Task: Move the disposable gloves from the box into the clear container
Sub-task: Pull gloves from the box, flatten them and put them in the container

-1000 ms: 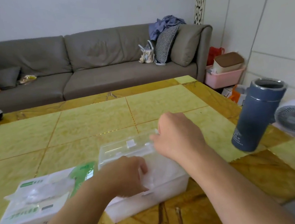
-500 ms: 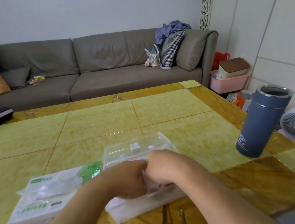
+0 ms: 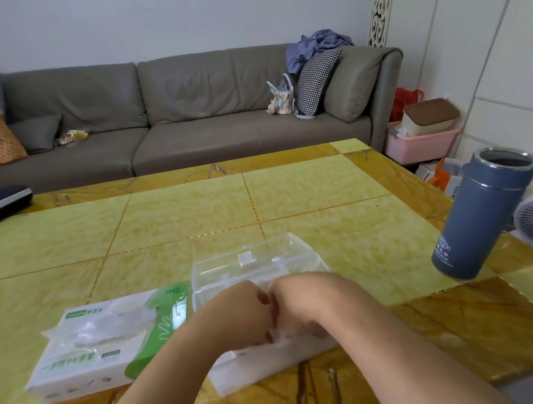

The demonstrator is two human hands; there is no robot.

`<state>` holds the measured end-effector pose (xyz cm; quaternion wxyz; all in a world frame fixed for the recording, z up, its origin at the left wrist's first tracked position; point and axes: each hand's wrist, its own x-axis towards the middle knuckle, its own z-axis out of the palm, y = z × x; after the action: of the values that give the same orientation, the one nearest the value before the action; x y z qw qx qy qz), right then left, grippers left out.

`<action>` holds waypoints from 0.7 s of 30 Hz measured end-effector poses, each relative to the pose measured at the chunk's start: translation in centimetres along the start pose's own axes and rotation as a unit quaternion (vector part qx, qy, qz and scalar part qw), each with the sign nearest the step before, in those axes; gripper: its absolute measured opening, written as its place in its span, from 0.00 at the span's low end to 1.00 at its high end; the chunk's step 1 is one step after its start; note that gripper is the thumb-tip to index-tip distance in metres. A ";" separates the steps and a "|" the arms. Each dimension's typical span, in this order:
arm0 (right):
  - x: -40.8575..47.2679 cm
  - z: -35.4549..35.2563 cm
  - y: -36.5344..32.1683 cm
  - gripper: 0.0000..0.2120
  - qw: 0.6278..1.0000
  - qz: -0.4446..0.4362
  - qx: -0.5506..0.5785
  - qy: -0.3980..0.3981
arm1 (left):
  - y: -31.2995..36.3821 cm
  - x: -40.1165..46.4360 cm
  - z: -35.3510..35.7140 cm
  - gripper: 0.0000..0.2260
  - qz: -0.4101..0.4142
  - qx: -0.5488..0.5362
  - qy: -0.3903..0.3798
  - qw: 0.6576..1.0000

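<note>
Head view: my left hand (image 3: pixel 245 317) and right hand (image 3: pixel 298 307) meet knuckle to knuckle over the clear container (image 3: pixel 270 361), fingers curled down onto thin gloves inside, though I can't tell how firm the grip is. I judge this as the tucking step. More gloves (image 3: pixel 103 326) still poke from the glove box (image 3: pixel 108 342) just left on the tabletop (image 3: pixel 193 216); next calls for reaching there.

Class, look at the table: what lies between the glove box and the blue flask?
In the head view, the clear container and both hands, left hand and right hand, lie between glove box and flask.
</note>
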<state>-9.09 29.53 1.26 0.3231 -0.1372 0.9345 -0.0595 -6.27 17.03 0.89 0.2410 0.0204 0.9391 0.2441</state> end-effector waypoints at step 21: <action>-1.2 -0.2 0.7 0.07 0.993 0.057 0.019 0.102 | 0.8 1.4 -0.6 0.08 -0.043 0.223 -0.113 0.967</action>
<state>-8.43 30.55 1.96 0.2315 -0.0712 0.9675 -0.0727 -7.82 17.71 1.08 0.3447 0.0611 0.9366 0.0139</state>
